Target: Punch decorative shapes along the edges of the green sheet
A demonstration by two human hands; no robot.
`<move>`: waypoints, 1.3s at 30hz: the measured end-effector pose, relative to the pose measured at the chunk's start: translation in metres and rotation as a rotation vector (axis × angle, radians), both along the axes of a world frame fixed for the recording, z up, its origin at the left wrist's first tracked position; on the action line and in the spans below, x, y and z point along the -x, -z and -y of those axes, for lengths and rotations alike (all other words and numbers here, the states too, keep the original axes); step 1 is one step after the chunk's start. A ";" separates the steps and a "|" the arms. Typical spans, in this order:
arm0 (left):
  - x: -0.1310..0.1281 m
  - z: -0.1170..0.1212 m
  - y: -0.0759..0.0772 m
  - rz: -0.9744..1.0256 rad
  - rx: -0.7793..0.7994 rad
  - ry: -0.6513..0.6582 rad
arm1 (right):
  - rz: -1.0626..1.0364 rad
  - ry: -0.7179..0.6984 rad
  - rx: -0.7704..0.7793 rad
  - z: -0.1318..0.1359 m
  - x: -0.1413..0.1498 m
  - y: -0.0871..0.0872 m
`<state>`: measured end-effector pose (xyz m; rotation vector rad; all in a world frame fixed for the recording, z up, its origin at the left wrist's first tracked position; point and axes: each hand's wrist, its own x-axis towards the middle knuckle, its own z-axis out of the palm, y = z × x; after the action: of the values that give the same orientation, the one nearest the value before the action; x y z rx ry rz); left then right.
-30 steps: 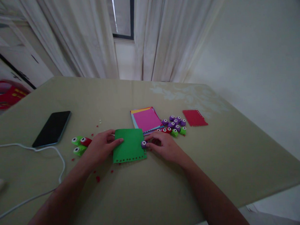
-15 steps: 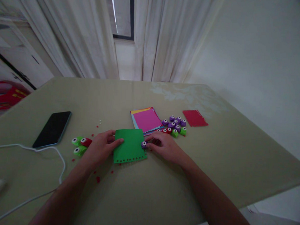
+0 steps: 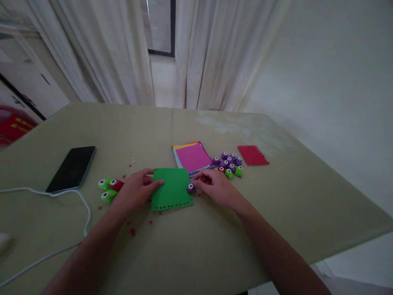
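A square of green paper point(image 3: 172, 187), with a row of small punched holes along its near edge, is pinched at its left side by my left hand point(image 3: 138, 190), thumb on top. A small purple craft punch point(image 3: 191, 188) with a white ring on its top sits at the paper's right edge. The fingertips of my right hand point(image 3: 215, 187) are closed at the punch's right side, where they partly hide it. Close behind my right hand lie several purple punches point(image 3: 229, 160), with some red and green ones among them.
Beyond the green paper is a stack of coloured paper point(image 3: 193, 157), pink on top. A red punched sheet point(image 3: 253, 155) lies to the right. At left are green punches point(image 3: 108, 195), a red punch point(image 3: 115, 184), a phone point(image 3: 71, 169) and a white cable point(image 3: 80, 201). Red paper bits are scattered nearby.
My right fingers have shifted slightly on the purple punch and now show more to its right. The view has moved a little. The left hand keeps its hold on the green paper.
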<state>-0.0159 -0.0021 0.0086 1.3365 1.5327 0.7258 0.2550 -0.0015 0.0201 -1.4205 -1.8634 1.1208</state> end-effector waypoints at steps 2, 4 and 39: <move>-0.001 -0.001 0.000 0.017 0.000 0.012 | 0.058 -0.038 0.016 -0.003 0.000 -0.006; -0.001 -0.002 0.001 0.024 -0.002 0.018 | 0.139 -0.065 0.020 -0.007 0.000 -0.012; 0.002 -0.005 0.010 -0.062 0.011 0.021 | 0.605 -0.378 0.469 -0.058 0.015 -0.057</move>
<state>-0.0178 0.0029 -0.0011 1.3762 1.5665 0.6677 0.2401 0.0568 0.0776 -1.8724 -2.4797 1.5022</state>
